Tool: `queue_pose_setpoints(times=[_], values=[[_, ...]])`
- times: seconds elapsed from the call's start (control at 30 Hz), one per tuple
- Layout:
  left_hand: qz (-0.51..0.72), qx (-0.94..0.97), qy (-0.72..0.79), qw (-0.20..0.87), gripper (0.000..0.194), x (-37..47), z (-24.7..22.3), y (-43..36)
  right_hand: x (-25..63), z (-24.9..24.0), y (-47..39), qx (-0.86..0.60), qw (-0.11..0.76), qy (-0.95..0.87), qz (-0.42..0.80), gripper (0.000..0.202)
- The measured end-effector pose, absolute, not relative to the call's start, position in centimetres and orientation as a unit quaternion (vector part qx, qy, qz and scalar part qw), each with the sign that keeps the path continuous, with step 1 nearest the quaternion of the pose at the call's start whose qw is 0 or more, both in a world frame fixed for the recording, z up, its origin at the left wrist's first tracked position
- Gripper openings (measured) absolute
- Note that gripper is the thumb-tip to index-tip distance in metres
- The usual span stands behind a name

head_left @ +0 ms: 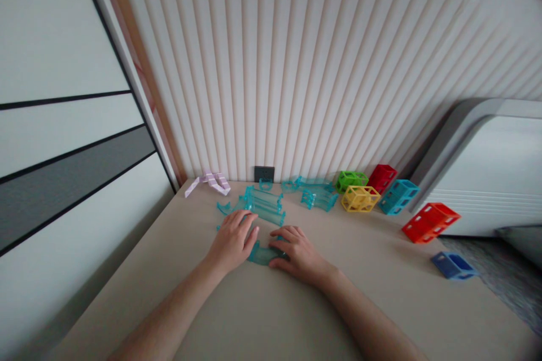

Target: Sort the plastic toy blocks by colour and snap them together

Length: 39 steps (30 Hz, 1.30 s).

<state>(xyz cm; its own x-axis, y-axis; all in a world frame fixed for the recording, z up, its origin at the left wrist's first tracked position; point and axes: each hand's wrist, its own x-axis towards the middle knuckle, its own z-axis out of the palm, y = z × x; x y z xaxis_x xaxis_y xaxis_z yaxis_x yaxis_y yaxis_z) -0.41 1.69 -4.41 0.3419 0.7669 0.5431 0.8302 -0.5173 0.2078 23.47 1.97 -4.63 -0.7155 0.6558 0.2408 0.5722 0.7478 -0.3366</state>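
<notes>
Head view: left hand (pixel 231 241), digits apart, sits at ten o'clock of a teal piece (pixel 260 256); right hand (pixel 300 254) covers its three-o'clock end, grip unclear.

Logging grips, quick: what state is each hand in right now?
Left hand: open, nothing seen held.
Right hand: over the near teal piece; grip cannot be told.

Teal piece (pixel 259 255) partly behind right hand (pixel 300 255)

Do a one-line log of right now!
right hand: over clear teal piece; left hand: beside it, contact unclear; beyond: more teal pieces; far right: blue frame
</notes>
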Motion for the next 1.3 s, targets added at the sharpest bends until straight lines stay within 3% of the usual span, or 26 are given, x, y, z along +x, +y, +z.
queue_pose_setpoints(times=[0.2, 0.57, 0.9, 1.07, 1.3], values=[[-0.243, -0.805, -0.529, 0.110, 0.050, -1.4, -6.2, 3.1, 23.3, -4.6, 1.8, -0.336, 0.176, -0.917, 0.123, 0.037], [-0.219, -0.825, -0.514, 0.080, 0.059, -1.5, -7.0, 4.5, 23.1, -4.4, 1.6, -0.333, 0.183, -0.916, 0.131, 0.032], [-0.177, -0.826, -0.522, 0.123, 0.040, -0.9, -7.6, 4.4, 23.0, -4.4, 1.5, -0.330, 0.187, -0.914, 0.140, 0.031], [-0.229, -0.812, -0.530, 0.088, 0.025, -0.7, -7.1, 4.3, 23.0, -4.4, 1.5, -0.324, 0.191, -0.916, 0.138, 0.031], [-0.281, -0.781, -0.554, 0.060, 0.021, -0.5, -6.5, 3.8, 23.0, -4.4, 1.5, -0.324, 0.189, -0.917, 0.138, 0.031]])
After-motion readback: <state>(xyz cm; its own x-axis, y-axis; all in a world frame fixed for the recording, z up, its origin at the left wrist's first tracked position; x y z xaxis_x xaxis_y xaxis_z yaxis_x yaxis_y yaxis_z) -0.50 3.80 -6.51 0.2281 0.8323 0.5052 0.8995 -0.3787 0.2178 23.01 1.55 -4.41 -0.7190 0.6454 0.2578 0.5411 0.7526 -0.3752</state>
